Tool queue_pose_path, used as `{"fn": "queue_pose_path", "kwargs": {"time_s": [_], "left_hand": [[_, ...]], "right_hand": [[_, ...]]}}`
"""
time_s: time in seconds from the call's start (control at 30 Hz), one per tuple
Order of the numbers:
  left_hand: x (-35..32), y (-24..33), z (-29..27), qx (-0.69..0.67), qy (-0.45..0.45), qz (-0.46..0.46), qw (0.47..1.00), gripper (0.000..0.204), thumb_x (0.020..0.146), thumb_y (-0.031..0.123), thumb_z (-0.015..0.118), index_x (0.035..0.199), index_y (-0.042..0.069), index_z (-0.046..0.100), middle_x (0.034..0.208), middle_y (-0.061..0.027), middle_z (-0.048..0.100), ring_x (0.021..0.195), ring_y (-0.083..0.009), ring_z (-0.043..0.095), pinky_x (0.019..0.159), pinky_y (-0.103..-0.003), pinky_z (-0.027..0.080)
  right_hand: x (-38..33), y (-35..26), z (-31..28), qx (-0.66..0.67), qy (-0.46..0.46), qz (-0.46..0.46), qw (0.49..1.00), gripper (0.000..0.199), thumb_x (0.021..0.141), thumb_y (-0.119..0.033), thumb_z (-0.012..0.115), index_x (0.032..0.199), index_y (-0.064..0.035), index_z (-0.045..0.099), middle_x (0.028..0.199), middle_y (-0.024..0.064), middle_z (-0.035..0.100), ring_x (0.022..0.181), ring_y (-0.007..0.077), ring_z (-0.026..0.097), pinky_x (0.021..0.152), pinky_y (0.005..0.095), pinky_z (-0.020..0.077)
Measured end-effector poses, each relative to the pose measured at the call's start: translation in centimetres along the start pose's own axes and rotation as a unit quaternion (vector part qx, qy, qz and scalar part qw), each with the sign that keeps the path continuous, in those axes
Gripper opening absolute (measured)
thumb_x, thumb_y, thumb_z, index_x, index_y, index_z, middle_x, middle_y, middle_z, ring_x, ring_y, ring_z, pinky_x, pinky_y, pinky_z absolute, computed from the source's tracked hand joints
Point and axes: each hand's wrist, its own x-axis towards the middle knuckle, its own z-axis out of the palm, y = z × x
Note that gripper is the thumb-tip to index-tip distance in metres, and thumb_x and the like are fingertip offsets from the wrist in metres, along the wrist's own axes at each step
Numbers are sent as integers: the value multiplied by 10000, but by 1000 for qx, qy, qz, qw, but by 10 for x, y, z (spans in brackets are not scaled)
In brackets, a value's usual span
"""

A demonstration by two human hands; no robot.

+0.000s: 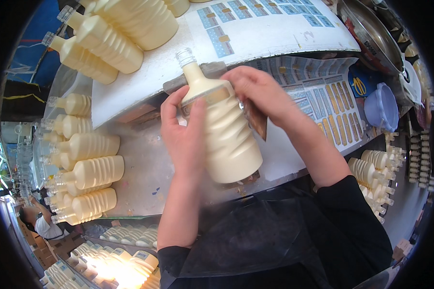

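Note:
A cream ribbed plastic bottle (232,144) with a clear threaded neck lies tilted before me, its neck pointing away. My left hand (184,120) grips its left shoulder, with the thumb pressed by a tan strip (218,94) that runs across the shoulder. At the bottle's right shoulder is my right hand (258,91), its fingers curled in and slightly blurred. A flat brown scraper-like piece (256,119) sticks out below that hand's fingers; its upper end is hidden in the grip. Behind the neck a grey block (173,86) shows in part.
Sheets of blue labels (241,10) lie on the white board (178,62) at the back; gold strip labels (340,115) sit to the right. Similar bottles (99,171) line the left. A lilac bucket (382,107) and yellow scissors (358,86) are at right. Someone works far left.

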Motion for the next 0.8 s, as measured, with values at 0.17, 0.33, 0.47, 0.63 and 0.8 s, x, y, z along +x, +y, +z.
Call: {"fn": "queue_pose_path", "kwargs": {"time_s": [0.17,0.33,0.47,0.63,0.8], "left_hand": [[0,-4,-2,-65,-9,-19,998,347,989,211,668,1271,13,631,1282,-94,577,1181,-177,547,1044,-330,435],[4,-8,-6,-19,-17,7,1000,320,1010,194,636,1275,15,628,1283,-83,584,1152,-159,561,1014,-318,460],[2,-3,-7,-63,-25,-27,997,318,1019,187,627,1289,18,617,1244,-79,618,1082,-146,600,965,-291,485],[2,-3,-6,-163,-30,-71,984,322,1062,182,578,1336,13,577,1219,-92,642,1053,-136,622,951,-279,505],[-1,-14,-9,-220,-22,-95,971,375,1120,260,434,1385,13,533,1264,-107,629,1127,-179,619,992,-331,511]], "right_hand": [[-7,-23,-11,106,98,-50,988,233,1015,-165,590,1183,-18,661,1079,35,683,991,98,638,906,251,517],[-32,-40,37,-155,127,-150,968,314,913,-98,691,1202,-10,604,959,137,725,883,226,711,781,331,560],[-31,-32,33,-239,176,-141,944,308,880,-185,718,1134,-25,650,892,204,719,827,370,723,732,427,562],[-22,3,-2,-190,202,-71,958,257,954,-60,683,1199,-27,615,864,45,727,742,62,638,643,217,504],[-18,-12,-19,28,132,-31,990,232,1031,-228,605,1167,-49,659,1019,-11,666,947,53,575,856,229,478]]}}
